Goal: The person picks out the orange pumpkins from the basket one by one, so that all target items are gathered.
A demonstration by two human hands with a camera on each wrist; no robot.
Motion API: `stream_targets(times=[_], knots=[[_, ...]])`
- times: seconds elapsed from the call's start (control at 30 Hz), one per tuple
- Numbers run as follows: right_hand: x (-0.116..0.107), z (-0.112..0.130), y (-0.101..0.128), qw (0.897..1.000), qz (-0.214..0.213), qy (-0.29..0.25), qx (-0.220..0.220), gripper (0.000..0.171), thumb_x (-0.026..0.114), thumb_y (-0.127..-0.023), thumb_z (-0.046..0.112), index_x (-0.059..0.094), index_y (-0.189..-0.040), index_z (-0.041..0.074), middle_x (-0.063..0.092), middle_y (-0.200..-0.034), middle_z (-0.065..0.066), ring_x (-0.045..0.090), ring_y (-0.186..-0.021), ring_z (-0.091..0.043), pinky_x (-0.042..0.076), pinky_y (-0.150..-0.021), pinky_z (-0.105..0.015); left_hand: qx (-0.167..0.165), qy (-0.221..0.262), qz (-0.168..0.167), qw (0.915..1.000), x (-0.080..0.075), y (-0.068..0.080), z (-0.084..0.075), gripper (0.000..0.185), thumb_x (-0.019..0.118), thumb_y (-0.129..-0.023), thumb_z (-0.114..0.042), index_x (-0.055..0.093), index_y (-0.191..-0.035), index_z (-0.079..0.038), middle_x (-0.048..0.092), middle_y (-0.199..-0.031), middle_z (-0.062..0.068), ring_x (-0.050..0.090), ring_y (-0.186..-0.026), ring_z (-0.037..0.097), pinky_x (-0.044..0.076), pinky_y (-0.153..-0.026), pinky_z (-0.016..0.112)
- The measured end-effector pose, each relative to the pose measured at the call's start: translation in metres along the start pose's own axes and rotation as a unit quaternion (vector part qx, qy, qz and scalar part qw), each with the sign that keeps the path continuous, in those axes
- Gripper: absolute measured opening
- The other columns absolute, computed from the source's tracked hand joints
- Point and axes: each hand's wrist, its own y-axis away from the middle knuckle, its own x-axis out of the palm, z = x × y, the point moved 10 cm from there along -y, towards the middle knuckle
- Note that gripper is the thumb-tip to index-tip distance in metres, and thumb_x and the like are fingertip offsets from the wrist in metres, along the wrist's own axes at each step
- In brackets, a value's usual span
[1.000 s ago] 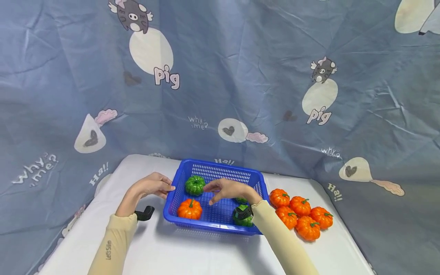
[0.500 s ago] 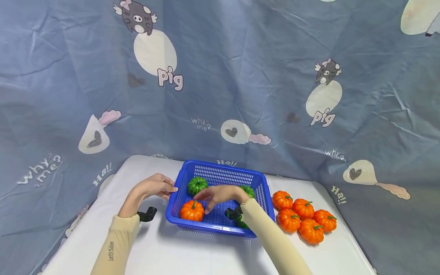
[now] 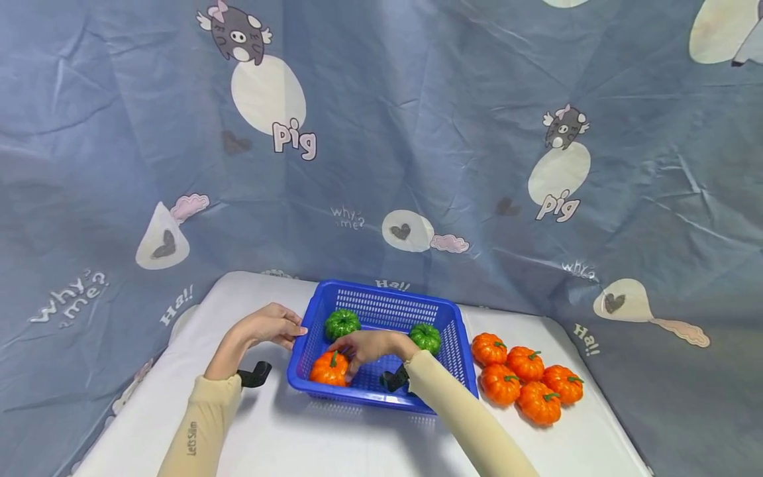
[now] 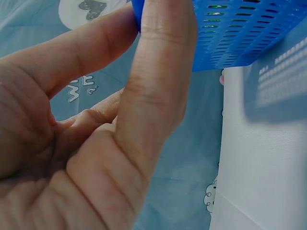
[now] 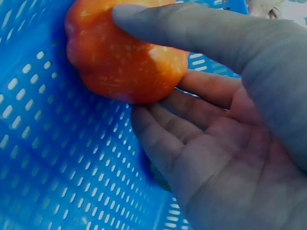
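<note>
A blue perforated plastic basket (image 3: pixel 363 393) stands on the white table. My left hand (image 3: pixel 268 327) pinches its left rim, thumb over the top and fingers along the outside wall. Inside, at the front left corner, sits a small orange pumpkin (image 3: pixel 326 370) with a green stem. My right hand (image 3: pixel 371 347) reaches into the basket and holds this pumpkin's right side; in the right wrist view the thumb lies across the pumpkin (image 5: pixel 120 62) and the fingertips touch its far side. Two green pumpkins, one at back left (image 3: pixel 342 324) and one at right (image 3: pixel 425 338), lie in the basket.
Several orange pumpkins (image 3: pixel 526 363) sit grouped on the table (image 3: pixel 334 444) right of the basket. A blue-grey cloth (image 3: pixel 381 165) with pig prints hangs behind the table. My right sleeve (image 3: pixel 465 411) crosses over the basket's front right corner.
My right hand has moved left and down from above the basket's middle to the orange pumpkin and taken hold of it. My left hand keeps its grip on the rim.
</note>
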Motion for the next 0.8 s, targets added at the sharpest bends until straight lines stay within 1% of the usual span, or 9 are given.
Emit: stream_targets(times=[0.2,0.37,0.5,0.63,0.8], knots=[[-0.005,-0.004,0.005,1.000,-0.029,0.000,-0.005,0.064,0.079,-0.080,0.017,0.052,-0.138,0.013,0.059,-0.129,0.002,0.057,-0.118,-0.013,0.050,-0.098,-0.025,0.000,-0.003,0.000,1.0000,0.000,0.002,-0.002,0.029,0.067,-0.090,-0.012,0.063,-0.108,0.010,0.070,-0.084,0.010,0.069,-0.070,0.017,0.061,-0.073,0.038],[-0.021,-0.011,0.018,0.997,-0.069,-0.021,0.004,0.063,0.081,-0.077,0.020,0.056,-0.134,0.013,0.062,-0.128,0.001,0.058,-0.119,-0.018,0.051,-0.097,-0.028,0.000,-0.006,0.000,1.0000,0.001,0.003,-0.003,0.028,0.066,-0.090,-0.013,0.063,-0.107,0.010,0.070,-0.081,0.009,0.069,-0.069,0.017,0.061,-0.074,0.038],[-0.035,-0.017,0.032,0.993,-0.104,-0.047,0.005,0.063,0.082,-0.076,0.020,0.057,-0.134,0.012,0.063,-0.126,0.000,0.059,-0.119,-0.021,0.052,-0.095,-0.029,-0.001,-0.007,-0.003,1.0000,0.000,0.002,-0.001,0.028,0.066,-0.091,-0.013,0.063,-0.106,0.009,0.070,-0.082,0.009,0.069,-0.069,0.018,0.061,-0.072,0.036],[-0.043,-0.021,0.047,0.989,-0.125,-0.077,-0.007,0.061,0.081,-0.077,0.018,0.058,-0.132,0.010,0.066,-0.122,-0.001,0.061,-0.116,-0.023,0.055,-0.091,-0.029,-0.004,-0.011,-0.005,0.9999,0.000,0.000,0.000,0.027,0.065,-0.091,-0.013,0.064,-0.107,0.009,0.070,-0.083,0.010,0.069,-0.071,0.018,0.061,-0.071,0.036],[-0.054,-0.022,0.073,0.983,-0.153,-0.099,-0.020,0.056,0.081,-0.078,0.017,0.060,-0.130,0.012,0.067,-0.118,-0.001,0.062,-0.115,-0.025,0.055,-0.092,-0.032,0.002,-0.012,0.001,0.9999,0.002,0.003,-0.003,0.031,0.065,-0.092,-0.014,0.062,-0.110,0.011,0.070,-0.085,0.010,0.069,-0.071,0.017,0.061,-0.073,0.038]])
